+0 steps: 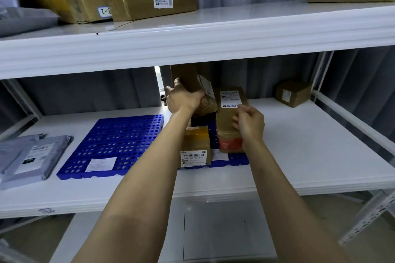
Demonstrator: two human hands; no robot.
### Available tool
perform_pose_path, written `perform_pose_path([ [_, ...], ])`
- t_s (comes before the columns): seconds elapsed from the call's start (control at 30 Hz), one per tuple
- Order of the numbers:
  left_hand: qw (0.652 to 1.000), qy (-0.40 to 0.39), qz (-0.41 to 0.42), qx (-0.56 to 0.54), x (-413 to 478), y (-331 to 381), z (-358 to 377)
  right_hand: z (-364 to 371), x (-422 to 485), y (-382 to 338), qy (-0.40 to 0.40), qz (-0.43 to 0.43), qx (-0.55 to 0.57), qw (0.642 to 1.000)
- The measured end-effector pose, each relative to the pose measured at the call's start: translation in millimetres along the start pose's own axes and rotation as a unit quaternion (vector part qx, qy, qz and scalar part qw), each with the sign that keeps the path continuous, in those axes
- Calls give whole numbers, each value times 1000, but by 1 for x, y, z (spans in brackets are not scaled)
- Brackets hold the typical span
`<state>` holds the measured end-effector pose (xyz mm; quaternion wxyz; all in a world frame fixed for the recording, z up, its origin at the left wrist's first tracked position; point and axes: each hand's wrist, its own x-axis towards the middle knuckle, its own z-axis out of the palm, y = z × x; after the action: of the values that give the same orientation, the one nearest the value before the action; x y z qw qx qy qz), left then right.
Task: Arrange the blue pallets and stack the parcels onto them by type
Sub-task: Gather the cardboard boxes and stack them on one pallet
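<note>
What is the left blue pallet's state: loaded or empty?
Empty of parcels: the left blue pallet holds only a white paper slip.

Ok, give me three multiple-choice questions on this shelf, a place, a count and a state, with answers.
1. Where is the lone small brown cardboard box? A on a blue pallet; B on the white shelf, right rear; C on the floor.
2. How many blue perforated plastic pallets lie on that shelf? A two; B one; C four.
3. What is the left hand doing? A hanging open; B pressing a pallet; C gripping a labelled brown carton.
1 B, standing alone. 2 A, side by side. 3 C, fingers curl round it; the right hand holds a tall brown paper parcel.
</note>
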<state>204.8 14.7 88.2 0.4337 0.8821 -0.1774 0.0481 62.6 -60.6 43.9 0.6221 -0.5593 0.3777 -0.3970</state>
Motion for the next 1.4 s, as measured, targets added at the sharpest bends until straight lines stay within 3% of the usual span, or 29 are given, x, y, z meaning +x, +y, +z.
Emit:
perform_pose_path([
  [0.43,994,-35,-4,105,9,4,30,-3,14,7,-38,-44,-128,990],
  [1.0,981,-35,1,193,13,16,45,-2,22,14,-62,-73,-144,985],
  [1.4,973,-108,-8,205,-3,-3,70,-2,26,17,-57,-94,-153,982],
])
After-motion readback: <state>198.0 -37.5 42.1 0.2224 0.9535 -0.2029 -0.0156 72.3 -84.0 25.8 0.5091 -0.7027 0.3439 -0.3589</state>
